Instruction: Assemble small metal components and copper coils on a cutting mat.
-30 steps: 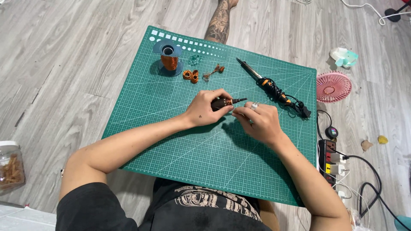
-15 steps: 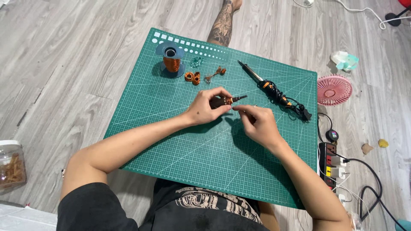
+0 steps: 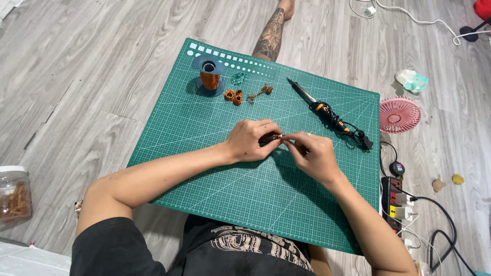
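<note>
— Two hands meet in the middle of the big green cutting mat with white grid lines (image 3: 215, 168). What do they hold?

— The left hand (image 3: 250, 140) has its fingers curled tight around a small dark piece with orange-brown wire on it (image 3: 270, 137). The right hand (image 3: 312, 156) pinches the end of that piece with its fingertips. The hands touch each other, just above the mat.

— What is close by on the floor?

— A black power strip with coloured switches (image 3: 393, 202) lies just off the mat's right edge. A clear plastic jar with brown bits inside (image 3: 14, 197) stands far off to the left.

— And farther away?

— A black and orange soldering iron with a cord (image 3: 327, 112) lies on the mat past the right hand. Past the left hand are two small copper wire coils (image 3: 233, 96), then a blue spool wound with copper wire (image 3: 208, 76). A round pink fan (image 3: 400, 115) sits on the grey wooden floor (image 3: 92, 76).
</note>
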